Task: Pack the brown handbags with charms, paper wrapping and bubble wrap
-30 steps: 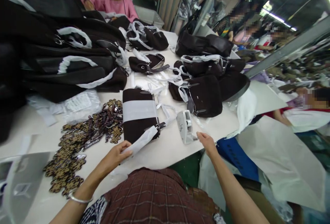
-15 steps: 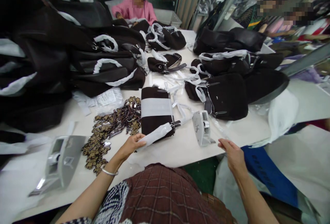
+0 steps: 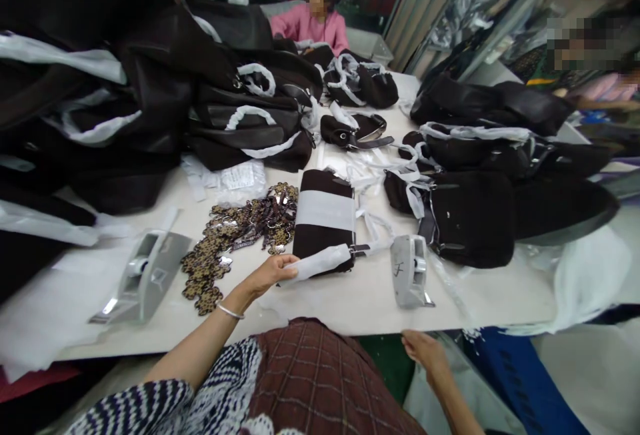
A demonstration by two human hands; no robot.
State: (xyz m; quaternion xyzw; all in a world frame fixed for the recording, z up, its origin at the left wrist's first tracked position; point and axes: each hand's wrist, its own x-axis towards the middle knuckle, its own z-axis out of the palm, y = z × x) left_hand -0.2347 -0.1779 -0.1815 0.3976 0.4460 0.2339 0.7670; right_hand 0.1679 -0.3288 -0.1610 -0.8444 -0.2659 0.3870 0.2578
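My left hand [image 3: 270, 276] pinches the end of a white-wrapped strap [image 3: 320, 262], which lies along the near edge of a small dark bag [image 3: 317, 241]. A wide white band [image 3: 326, 209] runs round that bag. Below the table's front edge, my right hand [image 3: 423, 349] is closed, its fingers curled; whatever it may hold is too small to make out. A grey tape dispenser [image 3: 410, 271] stands on the table between the bag and my right hand.
Patterned flower-shaped tags [image 3: 213, 255] lie in a heap left of the bag. Another tape dispenser [image 3: 150, 278] stands at the left. Dark bags [image 3: 473, 218] are piled on both sides. A person in pink [image 3: 316, 28] sits across the table.
The view has turned, so the table's contents appear further right. My right hand has moved down and away from the tape dispenser, below the table edge. My left hand still grips the strap.
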